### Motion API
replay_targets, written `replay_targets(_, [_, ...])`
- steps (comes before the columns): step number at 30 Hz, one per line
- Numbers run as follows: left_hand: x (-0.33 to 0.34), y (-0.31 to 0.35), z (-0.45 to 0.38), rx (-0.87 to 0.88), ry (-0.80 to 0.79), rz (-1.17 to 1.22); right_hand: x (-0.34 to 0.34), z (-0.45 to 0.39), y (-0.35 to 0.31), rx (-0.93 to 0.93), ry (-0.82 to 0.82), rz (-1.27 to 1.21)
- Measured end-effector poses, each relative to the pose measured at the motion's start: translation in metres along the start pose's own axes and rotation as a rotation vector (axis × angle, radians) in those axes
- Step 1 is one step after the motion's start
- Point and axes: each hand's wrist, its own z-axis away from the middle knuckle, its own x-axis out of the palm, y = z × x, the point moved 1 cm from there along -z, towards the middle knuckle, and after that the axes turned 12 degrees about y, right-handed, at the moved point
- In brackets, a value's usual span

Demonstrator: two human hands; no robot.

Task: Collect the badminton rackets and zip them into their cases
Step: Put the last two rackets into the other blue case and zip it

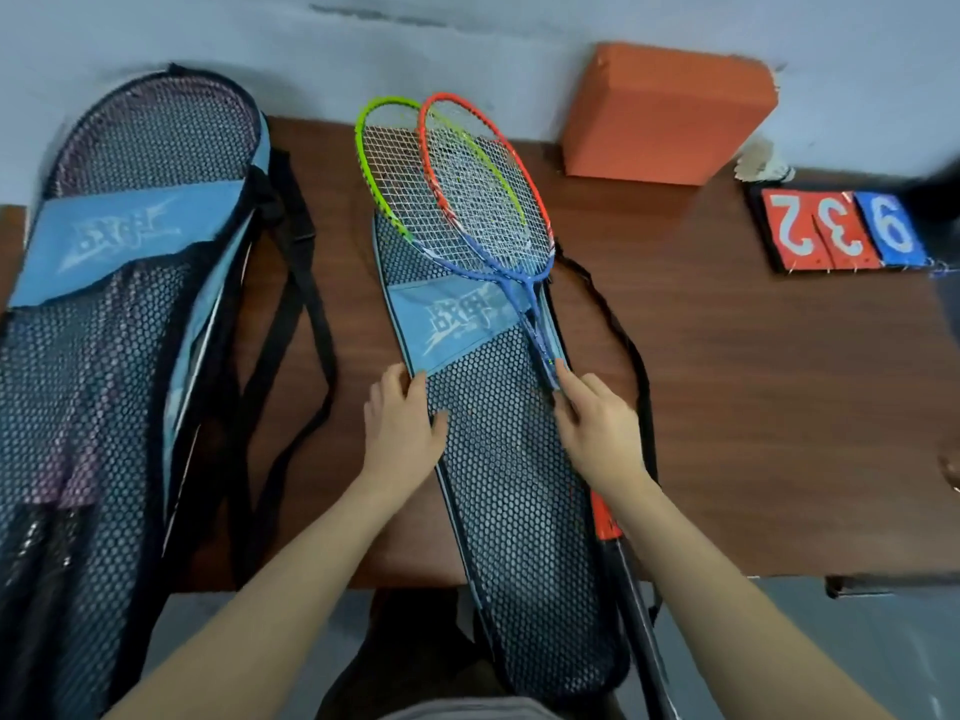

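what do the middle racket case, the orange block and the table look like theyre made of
Middle blue and black mesh racket case: soft fabric, honeycomb netting over a light blue lining. Orange rectangular block: matte with rounded edges, probably foam. Dark brown table: wood grain with slight sheen, wood or laminate.

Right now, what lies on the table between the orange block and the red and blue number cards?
In the head view, a white shuttlecock lies between the orange block and the number cards, close to the cards' far edge.
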Motion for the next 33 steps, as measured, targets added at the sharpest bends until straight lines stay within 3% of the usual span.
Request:
replay_targets(6, [0.013, 0.049, 0.003, 0.065, 0.045, 0.08, -0.042, 0.004, 0.042, 0.002, 0.098, 0.035])
replay_targets(12, [0.041, 0.105, 0.008, 0.137, 0.021, 0.136, -0.067, 0.028, 0.089, 0.075, 0.071, 0.119])
replay_targets(21, [0.079, 0.149, 0.005, 0.027, 0.027, -0.071, -0.072, 0.054, 0.141, 0.154, 0.018, 0.188])
replay_targets(26, [0.066, 0.146, 0.002, -0.108, 0.031, 0.211, -0.064, 0.049, 0.154, 0.16, -0.012, 0.194])
replay_targets(29, [0.051, 0.142, 0.006, -0.075, 0.094, 0.311, -0.062, 0.048, 0.156, 0.152, 0.007, 0.198])
replay_targets(33, [0.042, 0.14, 0.01, -0.136, 0.139, 0.376, -0.061, 0.044, 0.155, 0.371, -0.048, 0.023])
